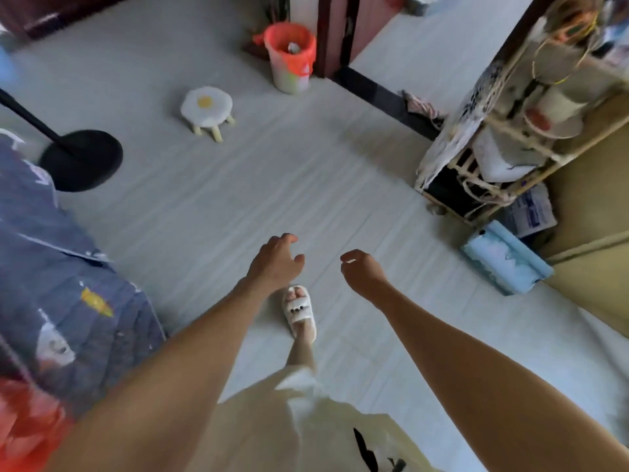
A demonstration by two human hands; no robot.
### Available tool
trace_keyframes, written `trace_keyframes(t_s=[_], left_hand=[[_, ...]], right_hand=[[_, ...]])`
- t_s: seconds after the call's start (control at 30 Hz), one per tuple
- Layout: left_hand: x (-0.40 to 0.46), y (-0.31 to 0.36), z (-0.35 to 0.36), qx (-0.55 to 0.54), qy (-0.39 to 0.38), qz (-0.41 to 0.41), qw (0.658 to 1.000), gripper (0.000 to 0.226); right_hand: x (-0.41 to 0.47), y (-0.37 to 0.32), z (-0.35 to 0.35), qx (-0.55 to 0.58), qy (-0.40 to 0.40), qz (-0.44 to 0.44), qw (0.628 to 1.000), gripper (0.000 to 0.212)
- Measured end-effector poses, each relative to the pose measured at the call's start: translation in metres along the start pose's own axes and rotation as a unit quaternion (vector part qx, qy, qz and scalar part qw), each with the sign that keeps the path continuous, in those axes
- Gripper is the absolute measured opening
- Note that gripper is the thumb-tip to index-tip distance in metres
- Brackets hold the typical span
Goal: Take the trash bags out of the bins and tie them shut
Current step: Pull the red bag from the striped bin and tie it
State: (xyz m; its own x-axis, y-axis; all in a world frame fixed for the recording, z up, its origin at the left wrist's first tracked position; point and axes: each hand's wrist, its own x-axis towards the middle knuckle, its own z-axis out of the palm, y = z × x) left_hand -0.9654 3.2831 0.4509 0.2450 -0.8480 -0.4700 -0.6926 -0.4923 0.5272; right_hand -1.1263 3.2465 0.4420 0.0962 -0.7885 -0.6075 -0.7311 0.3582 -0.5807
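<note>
A pale bin [292, 78] lined with an orange trash bag [289, 37] stands on the floor far ahead, beside a dark door frame. Some rubbish shows inside the bag. My left hand [277, 260] and my right hand [362, 270] are stretched out in front of me over the light floor, far short of the bin. Both hold nothing. The left hand's fingers are spread loosely; the right hand's fingers curl inward but stay apart.
A small white stool with an egg-shaped seat [207, 105] stands left of the bin. A black round lamp base [81, 160] and a bed with a blue cover [51, 267] are at left. A cluttered rack [493, 137] and a light blue roll [503, 258] sit at right.
</note>
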Motion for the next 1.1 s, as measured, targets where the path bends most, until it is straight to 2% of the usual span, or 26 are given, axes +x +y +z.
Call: trace_keyframes(t_s=[0.27,0.43,0.57,0.73,0.9,1.1], left_hand=[[0.24,0.039,-0.148,-0.032,0.036,-0.025,0.999,0.045],[0.355,0.064,-0.224,-0.031,0.035,-0.018,0.999,0.043],[0.479,0.078,-0.279,-0.045,0.044,-0.019,0.998,0.043],[0.626,0.095,-0.351,-0.07,0.04,-0.059,0.995,0.043],[0.756,0.108,-0.43,-0.156,0.052,-0.113,0.98,0.037],[0.933,0.09,-0.499,-0.158,0.017,-0.121,0.98,0.038]], right_hand=[[0.209,-0.19,-0.051,-0.029,-0.015,-0.027,0.999,0.031],[0.31,-0.287,-0.078,-0.011,-0.017,-0.023,1.0,0.03],[0.434,-0.368,-0.09,-0.007,-0.017,-0.034,0.999,0.032],[0.578,-0.465,-0.104,0.04,-0.052,-0.021,0.998,0.03],[0.694,-0.563,-0.121,0.098,-0.039,0.017,0.994,0.024],[0.834,-0.65,-0.101,0.239,-0.01,0.13,0.962,0.028]])
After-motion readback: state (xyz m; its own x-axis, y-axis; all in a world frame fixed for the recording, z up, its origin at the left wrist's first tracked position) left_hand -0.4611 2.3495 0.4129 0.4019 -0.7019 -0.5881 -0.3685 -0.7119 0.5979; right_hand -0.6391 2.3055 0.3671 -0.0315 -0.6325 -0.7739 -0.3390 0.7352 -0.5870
